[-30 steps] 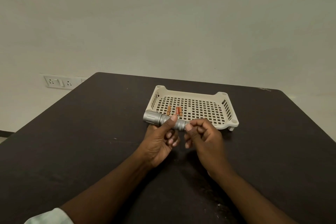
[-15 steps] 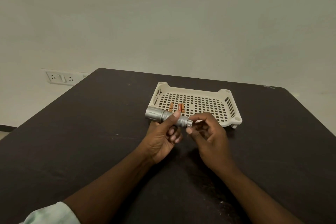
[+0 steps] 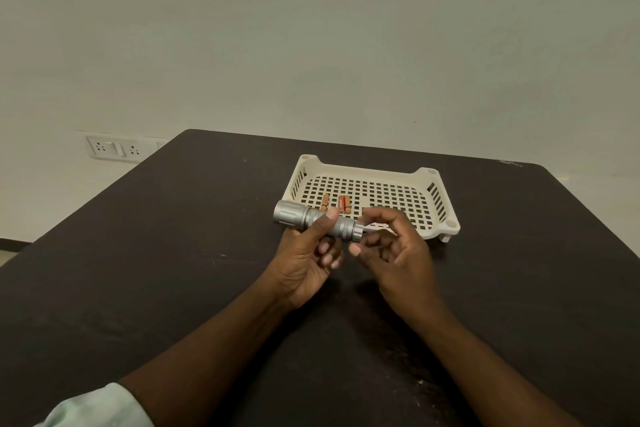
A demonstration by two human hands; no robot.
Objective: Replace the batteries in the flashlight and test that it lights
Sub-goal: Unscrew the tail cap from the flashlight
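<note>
Nearest the camera, a pale light-green sleeve cuff point(image 3: 100, 407) shows at the lower left corner, and two bare forearms reach forward over the dark brown, scuffed table point(image 3: 138, 270). Above the table, the left hand point(image 3: 304, 263) holds the silver knurled metal flashlight point(image 3: 317, 220) level, thumb curled over the top of the barrel and the other fingers wrapped beneath it; the wide head end points left and the narrower tail end points right. The right hand point(image 3: 398, 250) is at that tail end, its fingers loosely curled with forefinger and thumb tips touching or just beside the tail cap; I cannot tell whether they actually pinch it. Compared with half a second ago, the flashlight and both hands sit much the same, though the right hand's fingers look more spread and less tightly closed round the tail. Just behind the hands stands a cream perforated plastic tray point(image 3: 429, 174) on short feet, its near rim partly hidden by the flashlight and the right hand. Three small orange-and-copper batteries point(image 3: 341, 203) lie in the tray's left part, one apart from a touching pair. Farther off, a white wall socket plate point(image 3: 112, 148) sits low on the pale grey wall point(image 3: 311, 38).
</note>
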